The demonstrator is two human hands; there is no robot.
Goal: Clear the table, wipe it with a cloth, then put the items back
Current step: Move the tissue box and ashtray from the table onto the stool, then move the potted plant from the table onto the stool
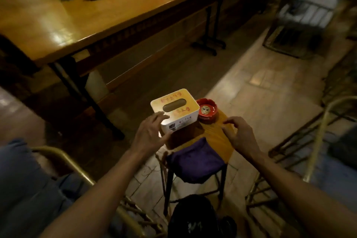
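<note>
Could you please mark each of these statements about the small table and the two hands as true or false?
1. The tissue box stands on the small table, left of the red ashtray. True.
2. The purple cloth lies on top of the tissue box. False: it lies on the near end of the table and hangs over its edge.
3. The left hand is at the near left corner of the tissue box, fingers on it. True.
4. The right hand holds the ashtray. False: it holds nothing and is apart from the ashtray, above the table's right side.
5. The ashtray is upside down. False: its hollow faces up.
</note>
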